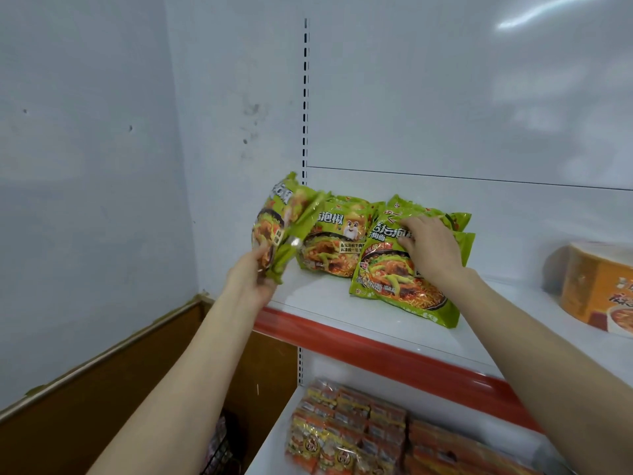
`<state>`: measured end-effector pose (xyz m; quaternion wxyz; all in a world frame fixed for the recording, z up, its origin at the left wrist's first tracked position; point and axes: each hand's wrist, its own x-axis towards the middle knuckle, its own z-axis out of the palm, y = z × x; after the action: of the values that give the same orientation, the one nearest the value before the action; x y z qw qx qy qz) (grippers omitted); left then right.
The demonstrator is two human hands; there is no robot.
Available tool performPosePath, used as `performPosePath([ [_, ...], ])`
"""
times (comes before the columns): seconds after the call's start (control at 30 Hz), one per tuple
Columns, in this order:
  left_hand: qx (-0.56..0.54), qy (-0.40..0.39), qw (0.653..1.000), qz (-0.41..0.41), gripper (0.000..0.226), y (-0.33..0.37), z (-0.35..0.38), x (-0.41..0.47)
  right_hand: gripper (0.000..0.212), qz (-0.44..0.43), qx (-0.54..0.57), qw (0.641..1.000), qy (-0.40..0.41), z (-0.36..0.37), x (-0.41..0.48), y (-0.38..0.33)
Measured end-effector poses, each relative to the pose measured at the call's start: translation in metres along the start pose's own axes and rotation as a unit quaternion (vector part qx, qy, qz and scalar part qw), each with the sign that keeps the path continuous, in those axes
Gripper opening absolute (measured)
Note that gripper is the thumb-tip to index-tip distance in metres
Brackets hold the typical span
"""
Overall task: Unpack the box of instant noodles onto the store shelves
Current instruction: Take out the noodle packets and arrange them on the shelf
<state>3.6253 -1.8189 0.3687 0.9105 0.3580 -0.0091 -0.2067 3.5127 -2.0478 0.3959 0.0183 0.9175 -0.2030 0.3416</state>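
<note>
Slippage is worrying me: my left hand (255,274) is gripping several green packets (279,228) by their bottoms, fanning loosely above it; my right hand (432,250), spread flat, is pressing the shelved stack (387,286) beneath it.

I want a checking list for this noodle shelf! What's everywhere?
Surface: white shelf with a red front strip, partly bare.
Job's things: green noodle packets lying on the shelf; more held packets at its left end.
Clutter: orange noodle tub at the right.
Hands: left hand grips the held packets; right hand rests flat on the front packets.
Cables: nothing seen.
Surroundings: pale wall; orange packets on the lower shelf.
</note>
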Motion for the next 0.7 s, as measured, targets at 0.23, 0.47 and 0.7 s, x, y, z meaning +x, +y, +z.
performPosePath([
  [0.23, -0.032, -0.029, 0.998, -0.049, 0.023, -0.023, 0.026, 0.000, 0.039, 0.017, 0.048, 0.999, 0.010, 0.000, -0.004, 0.000],
  [0.47, -0.036, 0.067, 0.996, -0.051, 0.046, -0.050, 0.041, 0.027, 0.025, 0.037, 0.091, 0.994, 0.057, -0.003, -0.018, 0.013],
  [0.7, -0.001, 0.100, 0.994, -0.048, 0.021, -0.070, 0.053, 0.028, 0.056, 0.196, 0.172, 0.963, 0.064, -0.015, -0.053, 0.039],
])
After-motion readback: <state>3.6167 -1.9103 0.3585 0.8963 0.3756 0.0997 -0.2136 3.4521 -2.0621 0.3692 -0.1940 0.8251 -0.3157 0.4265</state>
